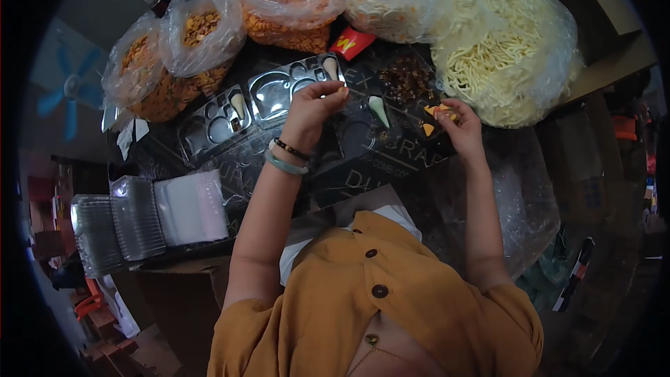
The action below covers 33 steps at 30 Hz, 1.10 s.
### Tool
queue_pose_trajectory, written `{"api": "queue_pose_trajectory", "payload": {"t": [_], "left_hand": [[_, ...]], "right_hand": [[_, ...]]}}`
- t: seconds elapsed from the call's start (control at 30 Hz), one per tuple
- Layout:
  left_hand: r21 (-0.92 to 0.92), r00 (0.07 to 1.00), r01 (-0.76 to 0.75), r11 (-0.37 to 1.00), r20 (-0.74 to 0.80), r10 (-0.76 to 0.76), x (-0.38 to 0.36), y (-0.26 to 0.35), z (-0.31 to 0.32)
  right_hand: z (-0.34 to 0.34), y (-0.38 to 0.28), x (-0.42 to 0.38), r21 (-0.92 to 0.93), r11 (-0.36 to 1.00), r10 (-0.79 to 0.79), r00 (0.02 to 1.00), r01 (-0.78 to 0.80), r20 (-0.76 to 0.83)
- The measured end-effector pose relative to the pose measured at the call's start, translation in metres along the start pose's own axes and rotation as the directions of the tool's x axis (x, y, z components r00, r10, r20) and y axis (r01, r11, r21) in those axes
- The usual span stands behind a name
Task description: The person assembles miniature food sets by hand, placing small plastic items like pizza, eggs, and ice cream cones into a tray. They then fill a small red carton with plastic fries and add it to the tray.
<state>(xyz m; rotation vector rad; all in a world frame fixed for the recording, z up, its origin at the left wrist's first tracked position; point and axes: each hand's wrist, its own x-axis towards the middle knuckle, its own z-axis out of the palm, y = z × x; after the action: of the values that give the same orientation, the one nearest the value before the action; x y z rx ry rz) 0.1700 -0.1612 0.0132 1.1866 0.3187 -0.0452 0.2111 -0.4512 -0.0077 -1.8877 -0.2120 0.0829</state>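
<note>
My left hand hovers over the clear moulded trays, fingers closed in a pinch; whatever sits at the fingertips is too small to make out. My right hand is closed around small orange-yellow pieces at the right of the table. One clear tray lies under the left hand, with a pale cone-shaped piece in its corner. To its left another clear tray bears a similar cream piece. Between my hands a pale green-and-white cone-shaped piece lies by a third tray.
Open plastic bags of orange pieces and a large bag of pale yellow strands line the back. A dark brown pile and a red fry-box-shaped piece lie before them. Stacked clear plastic packaging stands front left.
</note>
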Motion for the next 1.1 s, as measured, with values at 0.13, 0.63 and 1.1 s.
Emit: {"api": "queue_pose_trajectory", "payload": {"t": [0.13, 0.63, 1.1], "left_hand": [[-0.047, 0.99, -0.022, 0.999, -0.143, 0.015, 0.016, 0.014, -0.026], [-0.121, 0.988, -0.011, 0.993, -0.156, -0.008, 0.059, 0.015, -0.035], [0.088, 0.97, 0.006, 0.996, -0.242, 0.016, 0.055, 0.015, -0.04]], "right_hand": [[0.006, 0.002, -0.002, 0.67, 0.696, 0.161, 0.966, -0.258, 0.204], [0.041, -0.02, -0.024, 0.759, 0.497, 0.206, 0.907, -0.42, 0.367], [0.106, -0.043, 0.001, -0.405, 0.888, -0.175, 0.975, 0.218, 0.139]]}}
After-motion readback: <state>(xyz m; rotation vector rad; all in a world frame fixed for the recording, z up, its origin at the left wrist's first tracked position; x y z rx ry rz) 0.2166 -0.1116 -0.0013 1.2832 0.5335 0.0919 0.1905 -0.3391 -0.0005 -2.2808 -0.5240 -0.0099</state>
